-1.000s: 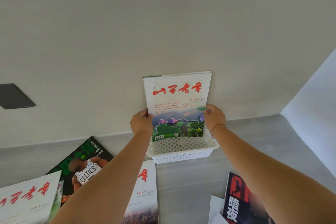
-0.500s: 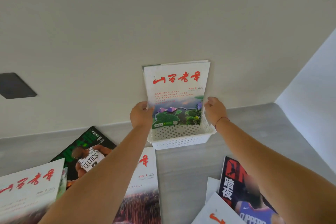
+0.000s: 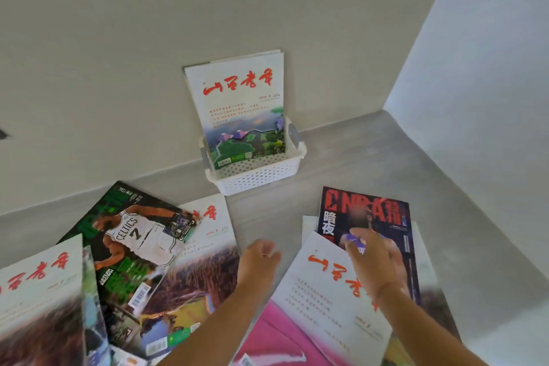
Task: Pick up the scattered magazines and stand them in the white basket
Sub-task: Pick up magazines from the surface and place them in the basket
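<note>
Magazines lie scattered over the grey surface, and one white magazine with a red title already stands upright in the white basket, leaning back on the wall. The basket sits at twelve o'clock from the left hand, well apart from both hands.

The left hand hovers over bare surface with its fingers loosely curled, holding nothing. At its nine o'clock, just beside it, lies a white magazine with a brown field photo, and over that one's left part lies the green Celtics magazine. Another white red-titled magazine overlaps the Celtics cover at eight o'clock.

The right hand lies at three o'clock from the left, over the seam where a white red-titled magazine covers the lower part of the NBA magazine. Motion blur hides its fingers, so I cannot tell whether it grips either one. A pink cover shows at six o'clock, below both hands.
</note>
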### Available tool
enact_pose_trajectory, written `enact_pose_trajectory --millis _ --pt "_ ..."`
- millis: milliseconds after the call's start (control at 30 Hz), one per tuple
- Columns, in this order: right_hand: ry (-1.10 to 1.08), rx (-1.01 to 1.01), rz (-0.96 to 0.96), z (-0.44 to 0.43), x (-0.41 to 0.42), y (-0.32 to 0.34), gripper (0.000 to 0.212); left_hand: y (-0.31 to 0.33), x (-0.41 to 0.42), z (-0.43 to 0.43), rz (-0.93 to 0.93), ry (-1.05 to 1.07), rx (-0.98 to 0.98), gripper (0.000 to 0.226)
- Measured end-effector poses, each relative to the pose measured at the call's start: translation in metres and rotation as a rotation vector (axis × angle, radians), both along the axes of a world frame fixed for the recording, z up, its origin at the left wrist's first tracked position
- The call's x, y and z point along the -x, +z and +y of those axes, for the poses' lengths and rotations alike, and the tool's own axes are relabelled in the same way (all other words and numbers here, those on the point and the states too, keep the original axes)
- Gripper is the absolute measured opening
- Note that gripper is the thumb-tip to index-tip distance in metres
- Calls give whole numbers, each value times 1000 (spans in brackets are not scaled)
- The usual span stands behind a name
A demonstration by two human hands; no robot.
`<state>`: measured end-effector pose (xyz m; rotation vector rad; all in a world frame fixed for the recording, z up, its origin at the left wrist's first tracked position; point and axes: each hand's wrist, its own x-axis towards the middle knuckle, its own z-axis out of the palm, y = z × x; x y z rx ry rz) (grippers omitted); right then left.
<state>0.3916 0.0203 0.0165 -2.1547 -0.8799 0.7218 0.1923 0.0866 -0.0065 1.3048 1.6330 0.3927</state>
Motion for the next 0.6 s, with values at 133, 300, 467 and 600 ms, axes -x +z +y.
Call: enact_pose_trajectory --millis 133,300,467,600 --pt "-110 40 45 -66 0 -9 43 -10 5 -27 114 -113 88 30" --pt "-354 185 187 -102 7 -19 18 -9 5 -40 130 -184 160 27" --pt "-476 164 405 -115 17 -13 12 -7 -1 -37 120 -201 222 21" --pt "-527 152 605 -120 16 -8 13 -10 5 -32 113 -230 266 27"
